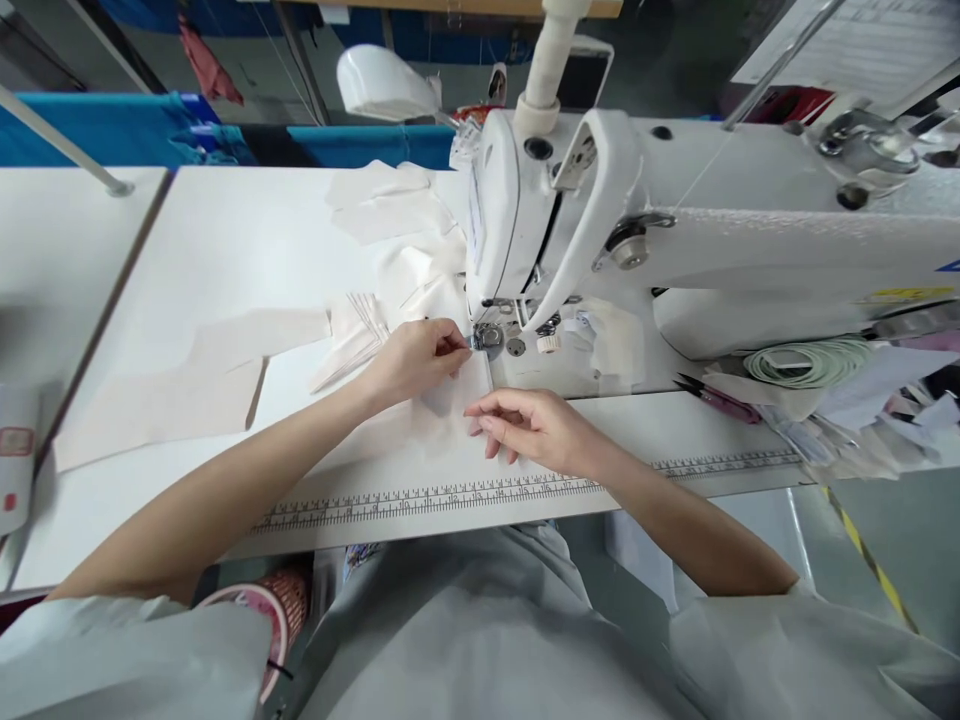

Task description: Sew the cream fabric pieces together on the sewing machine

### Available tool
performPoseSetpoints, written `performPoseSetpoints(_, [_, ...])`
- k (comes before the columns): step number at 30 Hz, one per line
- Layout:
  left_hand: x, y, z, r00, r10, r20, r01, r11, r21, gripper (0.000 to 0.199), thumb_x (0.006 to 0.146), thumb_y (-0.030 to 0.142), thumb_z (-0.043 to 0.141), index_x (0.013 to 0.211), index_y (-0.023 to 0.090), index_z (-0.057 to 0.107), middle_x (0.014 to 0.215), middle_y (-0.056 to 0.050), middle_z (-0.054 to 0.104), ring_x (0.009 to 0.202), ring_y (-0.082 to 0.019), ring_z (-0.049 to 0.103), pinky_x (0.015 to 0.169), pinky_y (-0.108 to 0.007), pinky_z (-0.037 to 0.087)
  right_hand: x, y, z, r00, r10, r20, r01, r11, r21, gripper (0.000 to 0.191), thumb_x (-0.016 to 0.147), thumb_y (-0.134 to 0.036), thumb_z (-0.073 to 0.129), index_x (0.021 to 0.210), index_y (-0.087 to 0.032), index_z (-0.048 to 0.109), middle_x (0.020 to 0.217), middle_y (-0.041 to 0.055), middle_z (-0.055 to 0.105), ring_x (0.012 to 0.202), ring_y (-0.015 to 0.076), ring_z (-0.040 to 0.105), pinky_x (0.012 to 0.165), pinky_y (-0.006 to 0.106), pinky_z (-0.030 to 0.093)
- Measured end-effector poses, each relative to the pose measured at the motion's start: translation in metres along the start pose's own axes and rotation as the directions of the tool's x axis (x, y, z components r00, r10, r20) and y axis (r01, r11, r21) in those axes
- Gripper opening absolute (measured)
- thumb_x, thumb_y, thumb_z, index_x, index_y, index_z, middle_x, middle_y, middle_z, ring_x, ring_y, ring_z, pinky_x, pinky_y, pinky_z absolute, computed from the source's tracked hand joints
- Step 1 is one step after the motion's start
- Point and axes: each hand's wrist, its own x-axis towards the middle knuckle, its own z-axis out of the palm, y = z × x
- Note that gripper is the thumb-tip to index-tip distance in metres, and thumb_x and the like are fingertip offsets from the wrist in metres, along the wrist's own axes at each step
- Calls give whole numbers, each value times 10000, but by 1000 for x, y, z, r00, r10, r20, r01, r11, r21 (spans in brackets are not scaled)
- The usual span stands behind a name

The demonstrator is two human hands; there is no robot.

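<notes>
A pale, thin fabric piece (471,385) lies in front of the presser foot (487,338) of a white sewing machine (499,215). My left hand (424,358) is closed, its thumb and forefinger pinching the fabric's far edge close beside the foot. Nearer to me, my right hand (536,428) has its bent fingers and thumb at the fabric's right edge, closed loosely on it. The needle tip is too small to make out. Left of my left hand lies a fanned stack of pale cut pieces (352,340).
More cut fabric (165,395) lies on the left of the white table (247,240). A ruler strip (450,495) runs along the front edge. At right are purple-handled snips (724,400), a coil of light green cord (810,362) and scraps. Below stands a pink basket (289,600).
</notes>
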Motion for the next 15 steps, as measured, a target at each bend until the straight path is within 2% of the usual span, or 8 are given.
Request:
performPoseSetpoints(3, [6,-6,4,998,40,-58,-32,992,123,149,840,284,574,788,177,663,712,-3,678,626,-132,578,593,-253,421,6,7,0,1000,-13,14,12,997,79,261,904,-348,591,1078,-159,635,975,83,723,679,116,672,498,218,537])
performPoseSetpoints(7, [10,-11,10,994,68,-85,-49,977,205,138,845,268,558,814,186,665,828,-21,684,730,-160,589,652,-270,427,9,9,-5,1000,-3,18,1,995,102,261,920,-360,575,1065,-149,629,912,69,716,611,97,650,466,205,519])
performPoseSetpoints(15, [13,-12,14,995,56,-83,-29,953,301,190,867,338,548,814,191,656,825,-36,649,732,-179,575,584,-268,356,7,8,-10,999,31,18,-32,997,74,298,921,-419,578,1067,-164,630,897,51,703,558,87,636,461,212,526])
